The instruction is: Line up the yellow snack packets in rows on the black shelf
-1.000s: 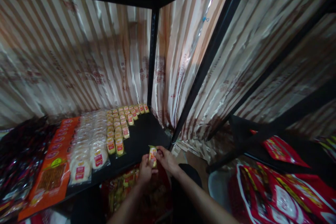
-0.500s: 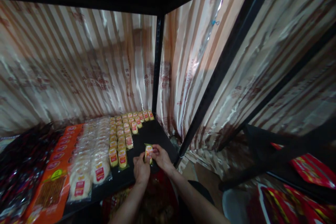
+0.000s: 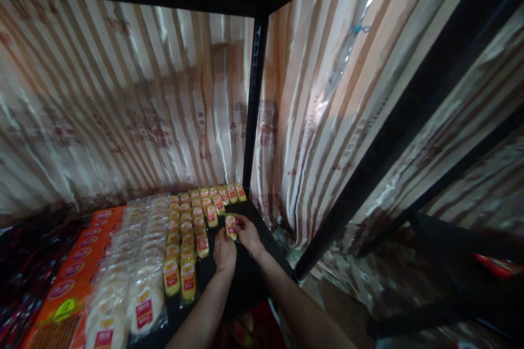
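Packet (image 3: 230,226) in pinch of left hand (image 3: 225,251) and right hand (image 3: 249,236); bare shelf (image 3: 249,279), edge rightward

Dark glossy packs (image 3: 30,267) beside orange packs (image 3: 76,262), striped sheeting (image 3: 123,92) behind, a small blue piece (image 3: 358,29) at its bright gap

Fingers of the right hand (image 3: 248,235) cover part of a small yellow packet (image 3: 230,224), its print too small to read.
The lower edge crops the orange pack (image 3: 77,262) and nearest white round packs (image 3: 105,327); dark packets (image 3: 28,270) at left and a red packet (image 3: 497,266) at right blur.
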A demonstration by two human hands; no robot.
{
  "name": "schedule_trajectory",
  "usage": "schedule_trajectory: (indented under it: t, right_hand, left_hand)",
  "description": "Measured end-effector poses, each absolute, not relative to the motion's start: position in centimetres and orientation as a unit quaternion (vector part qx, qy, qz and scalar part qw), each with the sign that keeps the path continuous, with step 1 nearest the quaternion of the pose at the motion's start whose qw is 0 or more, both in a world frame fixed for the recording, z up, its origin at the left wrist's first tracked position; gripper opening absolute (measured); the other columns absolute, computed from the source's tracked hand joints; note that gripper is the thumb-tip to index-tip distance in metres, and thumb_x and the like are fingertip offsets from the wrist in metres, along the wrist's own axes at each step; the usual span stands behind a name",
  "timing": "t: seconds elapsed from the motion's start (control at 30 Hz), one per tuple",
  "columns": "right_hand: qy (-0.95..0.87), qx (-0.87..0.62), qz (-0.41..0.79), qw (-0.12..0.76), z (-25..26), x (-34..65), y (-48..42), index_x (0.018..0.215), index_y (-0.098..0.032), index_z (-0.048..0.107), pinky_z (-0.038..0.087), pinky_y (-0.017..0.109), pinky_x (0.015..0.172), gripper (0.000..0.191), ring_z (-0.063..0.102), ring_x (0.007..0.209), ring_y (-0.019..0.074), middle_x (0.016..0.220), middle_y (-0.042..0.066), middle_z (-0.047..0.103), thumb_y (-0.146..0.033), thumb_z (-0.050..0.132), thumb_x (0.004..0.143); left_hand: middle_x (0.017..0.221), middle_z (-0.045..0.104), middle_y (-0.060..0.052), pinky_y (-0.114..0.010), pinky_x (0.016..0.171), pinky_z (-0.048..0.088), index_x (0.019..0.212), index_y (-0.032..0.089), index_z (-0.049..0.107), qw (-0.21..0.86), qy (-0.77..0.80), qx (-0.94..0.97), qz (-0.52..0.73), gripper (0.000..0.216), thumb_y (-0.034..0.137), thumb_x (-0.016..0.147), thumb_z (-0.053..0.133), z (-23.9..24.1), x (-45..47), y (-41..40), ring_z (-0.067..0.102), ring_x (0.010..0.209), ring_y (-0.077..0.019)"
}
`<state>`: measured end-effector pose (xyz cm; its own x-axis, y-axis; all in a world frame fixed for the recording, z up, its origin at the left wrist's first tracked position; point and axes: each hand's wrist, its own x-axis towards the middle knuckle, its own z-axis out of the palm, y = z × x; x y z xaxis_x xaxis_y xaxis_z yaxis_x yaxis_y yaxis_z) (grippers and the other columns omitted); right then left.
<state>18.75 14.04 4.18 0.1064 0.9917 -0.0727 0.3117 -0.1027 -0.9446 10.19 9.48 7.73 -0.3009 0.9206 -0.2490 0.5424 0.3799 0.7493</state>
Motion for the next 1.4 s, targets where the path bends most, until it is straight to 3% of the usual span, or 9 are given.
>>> schedule_trajectory:
  t: [0.17,0.33,0.5,0.7,0.97,1.13,1.27,1.4]
  right_hand:
    - [-0.541,-0.614,0.392,0.419,4.1,17.8,17.2,0.104,-0.018,0.058,0.05,0.027,0.078,0.031,0.062,0.085,0.0147,0.091,0.003,0.066,-0.017,0.052,0.073]
    - [-0.553,-0.616,0.378,0.414,4.1,16.7,19.0,0.106,-0.017,0.06,0.048,0.025,0.08,0.032,0.062,0.087,0.0143,0.093,0.003,0.066,-0.018,0.052,0.074]
    - [-0.562,-0.629,0.358,0.401,4.0,16.1,19.6,0.107,-0.02,0.06,0.048,0.026,0.081,0.032,0.062,0.085,0.0139,0.092,0.001,0.066,-0.019,0.051,0.077]
    - [-0.579,-0.643,0.302,0.4,4.2,15.7,19.2,0.109,-0.017,0.061,0.042,0.029,0.092,0.034,0.058,0.1,0.018,0.109,0.007,0.062,-0.019,0.053,0.077]
    - [-0.619,-0.624,0.228,0.419,3.1,15.4,19.0,0.109,-0.015,0.062,0.044,0.032,0.091,0.033,0.058,0.101,0.0201,0.108,0.01,0.063,-0.018,0.052,0.078]
    - [-0.623,-0.631,0.222,0.405,2.5,15.2,19.3,0.11,-0.016,0.063,0.044,0.032,0.091,0.033,0.059,0.1,0.0207,0.109,0.01,0.064,-0.021,0.052,0.08]
    - [-0.634,-0.622,0.227,0.399,2.3,15.2,19.1,0.114,-0.01,0.061,0.043,0.031,0.092,0.036,0.059,0.101,0.0213,0.11,0.013,0.063,-0.023,0.048,0.082]
    - [-0.62,-0.634,0.219,0.408,2.2,15.3,18.5,0.117,-0.006,0.058,0.042,0.032,0.093,0.041,0.056,0.105,0.0227,0.114,0.015,0.061,-0.026,0.048,0.083]
  left_hand:
    - [0.137,0.046,-0.008,-0.023,0.103,0.032,0.13,0.014,0.043,0.346,0.764,0.465,0.284,0.045,0.027,0.089,0.027,7.8,9.8,12.1,0.042,0.127,-0.0158]
    - [0.138,0.045,-0.012,-0.028,0.104,0.032,0.129,0.012,0.043,0.346,0.768,0.452,0.293,0.045,0.028,0.09,0.026,7.3,9.6,13.2,0.042,0.126,-0.019]
    - [0.138,0.044,-0.011,-0.024,0.106,0.028,0.13,0.01,0.042,0.333,0.771,0.457,0.295,0.045,0.024,0.09,0.027,7.3,9.4,13.2,0.039,0.128,-0.0165]
    - [0.137,0.046,-0.015,-0.028,0.108,0.027,0.128,0.006,0.044,0.295,0.769,0.482,0.299,0.044,0.02,0.088,0.03,7.1,9.2,13.7,0.039,0.129,-0.0196]
    - [0.125,0.056,-0.015,-0.039,0.103,0.035,0.105,0.012,0.063,0.196,0.753,0.535,0.329,0.036,0.008,0.08,0.037,4.5,9.1,14.4,0.048,0.12,-0.0271]
    - [0.118,0.059,-0.019,-0.039,0.098,0.039,0.116,0.008,0.054,0.224,0.764,0.469,0.383,0.04,0.015,0.081,0.039,3.6,9.5,15.0,0.051,0.116,-0.0273]
    - [0.126,0.052,-0.023,-0.035,0.102,0.035,0.124,0.002,0.045,0.251,0.774,0.439,0.381,0.047,0.022,0.081,0.04,3.5,9.7,15.2,0.046,0.122,-0.026]
    - [0.125,0.053,-0.021,-0.034,0.103,0.033,0.121,0.004,0.047,0.243,0.769,0.455,0.377,0.044,0.021,0.082,0.039,3.6,9.6,15.1,0.046,0.122,-0.0248]
